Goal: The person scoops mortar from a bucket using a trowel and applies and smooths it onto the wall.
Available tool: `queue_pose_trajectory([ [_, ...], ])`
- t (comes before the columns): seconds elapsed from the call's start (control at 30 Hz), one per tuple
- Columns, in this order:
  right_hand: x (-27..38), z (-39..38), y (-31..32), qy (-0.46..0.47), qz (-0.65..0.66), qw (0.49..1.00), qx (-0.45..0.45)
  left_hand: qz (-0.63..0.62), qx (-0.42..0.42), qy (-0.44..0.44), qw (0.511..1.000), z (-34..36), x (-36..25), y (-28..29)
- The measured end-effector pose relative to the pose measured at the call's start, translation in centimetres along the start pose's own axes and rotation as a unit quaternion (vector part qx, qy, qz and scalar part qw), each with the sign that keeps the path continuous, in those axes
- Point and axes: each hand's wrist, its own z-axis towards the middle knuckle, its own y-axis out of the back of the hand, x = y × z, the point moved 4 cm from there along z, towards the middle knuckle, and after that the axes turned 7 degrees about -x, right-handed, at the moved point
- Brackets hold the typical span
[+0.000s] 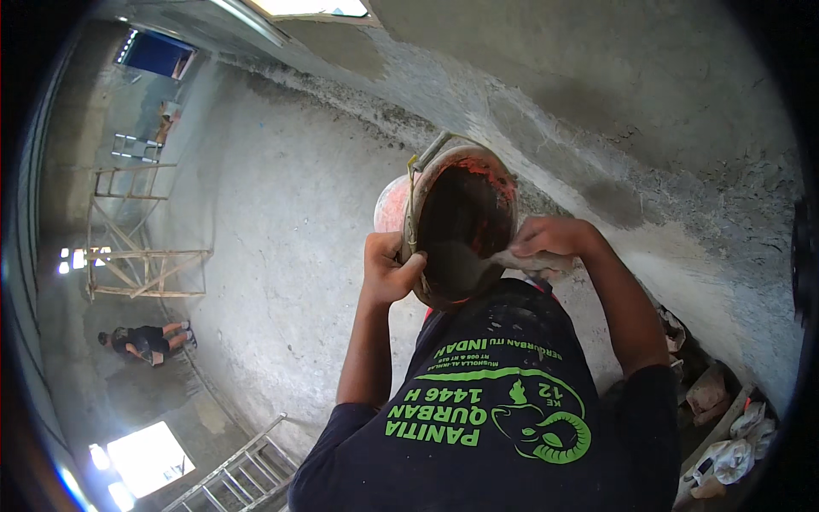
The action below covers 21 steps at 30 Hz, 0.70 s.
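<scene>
A mortar-stained bucket with reddish patches inside its rim is tilted, its mouth toward me. My left hand is closed on the bucket's left rim, the thumb on the edge. Grey mortar coats the dark inside, but its depth cannot be made out. My right hand grips a trowel by its mortar-caked handle at the bucket's right edge. The trowel's blade lies inside the bucket's mouth, low against the near side. A wire handle with a pale grip stands at the bucket's far rim.
A rough grey plastered wall runs close along my right. Rubble and white plastic bags lie at its foot, lower right. Off to the left stand a wooden scaffold and a ladder. Another person bends forward there.
</scene>
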Motion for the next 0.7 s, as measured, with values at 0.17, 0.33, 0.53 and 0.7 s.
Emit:
queue_pose_trajectory([
  [0.17,-5.7,-6.0,-1.6,-0.137,0.468,0.873,0.021,-0.008,-0.039,0.020,0.999,-0.9,1.0,0.8],
  [0.33,-8.3,-10.2,-5.4,-0.071,0.681,0.729,0.030,-0.019,-0.070,0.074,0.995,-2.4,2.6,2.4],
  [0.53,-9.2,-13.6,-5.6,0.038,0.456,0.864,-0.211,-0.050,-0.109,0.103,0.987,-2.4,2.8,3.1],
  [0.7,-1.3,-18.6,-2.4,-0.038,0.261,0.893,-0.364,-0.071,-0.108,0.126,0.984,-1.7,4.3,1.9],
])
